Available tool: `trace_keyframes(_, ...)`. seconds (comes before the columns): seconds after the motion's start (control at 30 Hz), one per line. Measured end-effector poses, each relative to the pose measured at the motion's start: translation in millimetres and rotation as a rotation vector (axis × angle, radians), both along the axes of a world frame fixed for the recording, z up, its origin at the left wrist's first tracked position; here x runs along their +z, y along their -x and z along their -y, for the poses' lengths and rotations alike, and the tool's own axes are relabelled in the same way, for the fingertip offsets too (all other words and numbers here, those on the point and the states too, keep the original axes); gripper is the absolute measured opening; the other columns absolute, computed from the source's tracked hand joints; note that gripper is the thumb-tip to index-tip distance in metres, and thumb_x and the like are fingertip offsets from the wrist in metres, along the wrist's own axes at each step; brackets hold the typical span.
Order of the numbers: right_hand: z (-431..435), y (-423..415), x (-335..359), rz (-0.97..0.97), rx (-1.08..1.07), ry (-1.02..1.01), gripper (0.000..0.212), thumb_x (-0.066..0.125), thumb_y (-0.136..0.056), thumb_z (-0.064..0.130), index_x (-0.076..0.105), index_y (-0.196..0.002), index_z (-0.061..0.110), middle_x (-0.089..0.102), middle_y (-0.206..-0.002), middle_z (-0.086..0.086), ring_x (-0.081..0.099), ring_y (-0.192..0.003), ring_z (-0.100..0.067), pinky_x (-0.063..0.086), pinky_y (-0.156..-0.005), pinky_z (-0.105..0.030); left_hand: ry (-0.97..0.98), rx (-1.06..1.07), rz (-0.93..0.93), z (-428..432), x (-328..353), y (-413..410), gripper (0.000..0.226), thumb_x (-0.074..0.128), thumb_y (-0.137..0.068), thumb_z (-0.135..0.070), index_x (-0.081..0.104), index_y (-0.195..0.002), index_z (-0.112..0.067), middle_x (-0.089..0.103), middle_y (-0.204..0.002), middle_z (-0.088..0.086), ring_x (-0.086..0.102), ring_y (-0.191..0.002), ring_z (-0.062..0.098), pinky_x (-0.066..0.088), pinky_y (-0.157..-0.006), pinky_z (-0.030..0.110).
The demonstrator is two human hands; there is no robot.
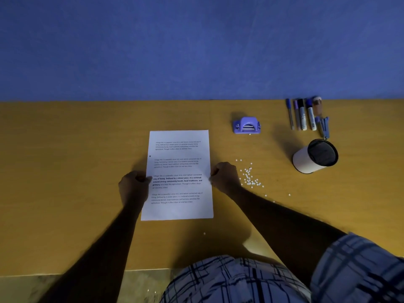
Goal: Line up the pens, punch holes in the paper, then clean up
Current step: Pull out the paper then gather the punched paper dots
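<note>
Fingers of the left hand (133, 186) are curling in at the left edge of the paper (178, 174), thumb side touching the sheet; whether they are pinching it cannot be told. Fingers of the right hand (224, 177) are likewise bunching at the right edge, in contact with the sheet, grip unclear.

Paper is lying flat on the desk (76, 160), printed side up, long side running away from the person, midway across the desk. One dark hole is showing near its left margin, upper half.

Paper dots (249, 178) are lying scattered on the desk just right of the right hand, a few strays farther out toward the near edge.

Punch (247, 125) is sitting beyond the sheet's upper right corner, apart from it.

Pens (302, 114) are lying side by side in a row at the far right, near the blue wall (196, 47), caps toward the wall. A smaller blue item at the row's right end is too blurred to identify.

Cup (314, 156) is lying tipped on its side, nearer than the pens, dark mouth facing up and right.
</note>
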State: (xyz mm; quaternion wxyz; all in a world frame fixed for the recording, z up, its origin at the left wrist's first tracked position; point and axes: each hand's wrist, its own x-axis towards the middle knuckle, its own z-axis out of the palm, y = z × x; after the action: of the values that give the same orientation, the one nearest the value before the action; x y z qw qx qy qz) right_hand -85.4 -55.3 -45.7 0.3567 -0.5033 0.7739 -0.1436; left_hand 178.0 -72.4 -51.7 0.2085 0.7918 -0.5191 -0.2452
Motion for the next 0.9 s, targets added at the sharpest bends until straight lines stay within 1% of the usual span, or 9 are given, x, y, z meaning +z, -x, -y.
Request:
trace_keyframes(0.13,-1.1,1.4,-0.1,0.026,-0.001,-0.008,0.004,0.07,-0.079,0.004,0.072,-0.081,0.006,0.072,-0.084,-0.009,0.069,-0.078,-0.024,0.061,-0.074,-0.042,-0.009,-0.014,0.008,-0.3,3.1,0.6,0.017,0.076,-0.079,-0.018,0.073,-0.093,-0.009,0.075,-0.088,0.009,0.057,-0.07,0.017,0.041,-0.067,0.026)
trace_keyframes(0.17,-2.0,2.2,0.6,0.045,0.003,-0.008,0.002,0.071,-0.081,0.009,0.07,-0.081,0.007,0.072,-0.084,-0.008,0.069,-0.077,-0.023,0.061,-0.073,-0.041,-0.008,-0.018,0.01,-0.4,3.7,0.9,0.014,0.074,-0.081,-0.018,0.072,-0.093,-0.009,0.075,-0.087,0.009,0.057,-0.07,0.018,0.041,-0.067,0.026)
trace_keyframes(0.27,-6.9,7.5,5.5,0.059,0.018,0.04,0.019,0.069,-0.087,0.029,0.066,-0.079,0.012,0.07,-0.08,-0.003,0.067,-0.072,-0.019,0.058,-0.068,-0.036,0.03,-0.049,0.027,-2.0,7.1,3.2,0.014,0.063,-0.089,-0.021,0.07,-0.091,-0.009,0.073,-0.088,0.011,0.063,-0.076,0.027,0.045,-0.066,0.031)
trace_keyframes(0.37,-17.0,19.7,8.4,-0.012,0.137,0.216,0.015,0.065,-0.089,0.028,0.065,-0.084,0.015,0.066,-0.082,0.001,0.061,-0.074,-0.015,0.052,-0.066,-0.032,0.036,-0.222,0.222,-6.7,8.3,8.7,0.035,0.053,-0.094,-0.036,0.061,-0.113,-0.008,0.066,-0.108,0.015,0.06,-0.097,0.032,0.053,-0.08,0.043)
trace_keyframes(0.43,-26.5,30.2,7.8,-0.126,0.273,0.304,0.015,0.064,-0.09,0.024,0.066,-0.099,0.013,0.067,-0.099,-0.004,0.061,-0.091,-0.019,0.05,-0.079,-0.03,0.067,-0.313,0.258,-14.3,8.7,17.6,0.049,0.052,-0.093,-0.046,0.052,-0.129,-0.012,0.057,-0.127,0.013,0.054,-0.115,0.031,0.049,-0.093,0.048)
trace_keyframes(0.53,-41.7,48.0,2.6,-0.24,0.352,0.329,0.039,0.066,-0.088,0.028,0.061,-0.124,0.014,0.06,-0.13,-0.006,0.053,-0.122,-0.023,0.041,-0.102,-0.033,0.139,-0.475,0.363,-28.0,7.7,39.5,0.062,0.045,-0.091,-0.055,0.043,-0.139,-0.015,0.047,-0.143,0.013,0.042,-0.133,0.03,0.034,-0.106,0.052)
trace_keyframes(0.63,-49.3,65.7,-6.4,-0.356,0.396,0.223,0.067,0.06,-0.09,0.044,0.037,-0.148,0.018,0.031,-0.158,-0.003,0.025,-0.147,-0.024,0.017,-0.12,-0.044,0.14,-0.608,0.432,-38.1,2.2,64.4,0.076,0.038,-0.088,-0.062,0.035,-0.147,-0.015,0.03,-0.156,0.017,0.023,-0.146,0.034,0.016,-0.114,0.058)
trace_keyframes(0.73,-44.4,85.5,-10.9,-0.379,0.345,0.122,0.081,0.051,-0.092,0.054,0.014,-0.156,0.019,0.007,-0.165,-0.001,0.003,-0.152,-0.021,0.002,-0.121,-0.046,0.123,-0.7,0.438,-41.3,-3.1,86.4,0.082,0.032,-0.087,-0.067,0.028,-0.151,-0.016,0.017,-0.16,0.017,0.014,-0.148,0.036,0.012,-0.115,0.061)
trace_keyframes(0.9,-17.2,113.0,-5.9,-0.372,0.292,0.122,0.081,0.051,-0.093,0.053,0.014,-0.155,0.017,0.005,-0.165,-0.003,0.003,-0.152,-0.022,0.005,-0.121,-0.048,0.121,-0.795,0.435,-28.2,-0.7,119.0,0.082,0.025,-0.089,-0.068,0.035,-0.149,-0.013,0.025,-0.158,0.019,0.025,-0.145,0.039,0.023,-0.112,0.065)
